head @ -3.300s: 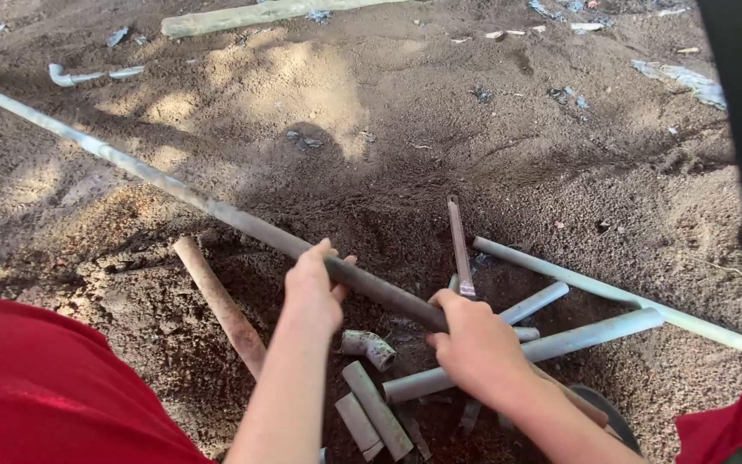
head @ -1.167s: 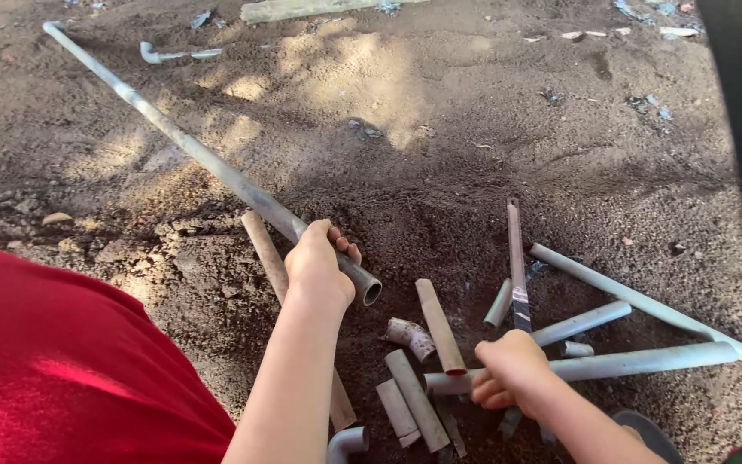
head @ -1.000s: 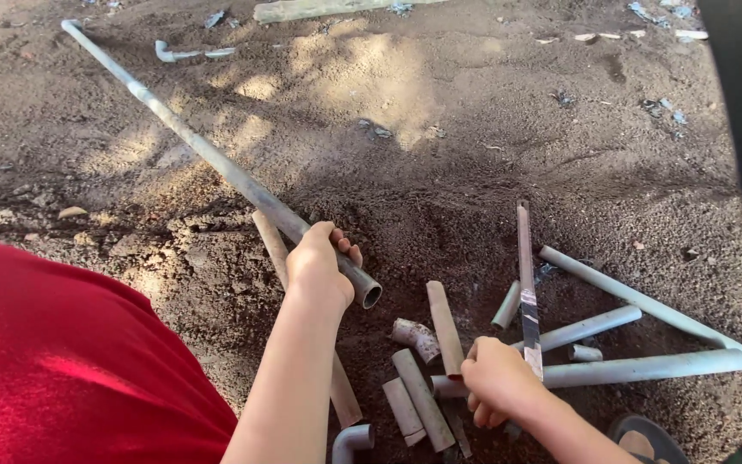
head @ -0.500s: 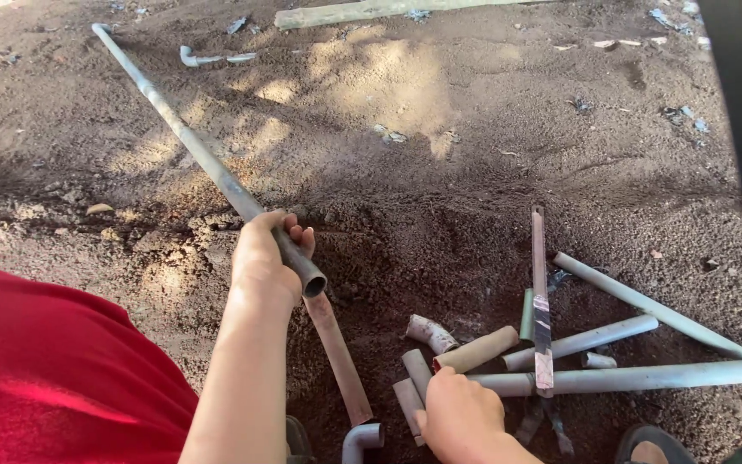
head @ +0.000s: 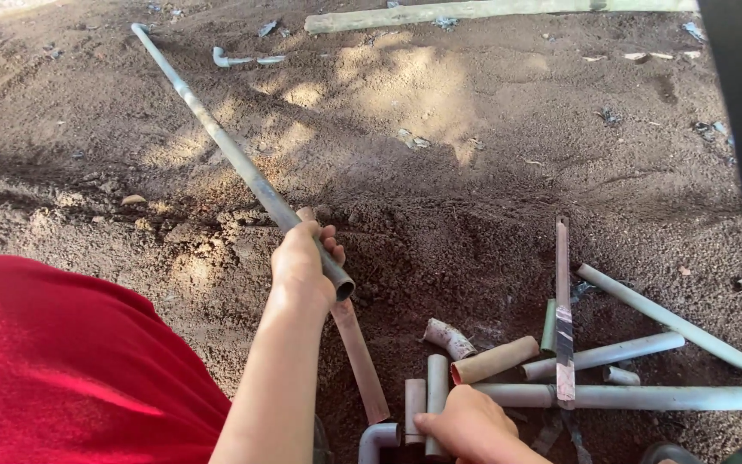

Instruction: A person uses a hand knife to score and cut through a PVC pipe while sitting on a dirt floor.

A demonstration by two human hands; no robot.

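Head view is showing bare brown ground [head: 491, 172] with many pipe pieces lying on it. The largest thing is the long grey pipe [head: 216, 137]. It is running from the far left of the ground toward the person, and its near open end is sitting in the left hand [head: 302, 266]. The fingers [head: 330, 249] of this hand are wrapping fully around the pipe, just behind the open end. The far end seems to be resting on the soil, but I cannot tell this for sure.

I am judging that this pipe is stiff and rather light, probably plastic, with a smooth dusty surface that may be slipping a little in the palm. Held at one end only, such a long piece is wanting to swing and dip, so a hold nearer its middle would be steadier.

A brownish pipe piece [head: 361, 361] is lying just under the left hand. To the right, several grey pipes [head: 637, 348] are lying crossed, with a thin flat bar [head: 563, 301] over them.

The right hand [head: 474, 425] is resting at the bottom edge, its fingers closing on a short grey pipe piece [head: 436, 395]. A small elbow fitting [head: 375, 440] is just beside it.
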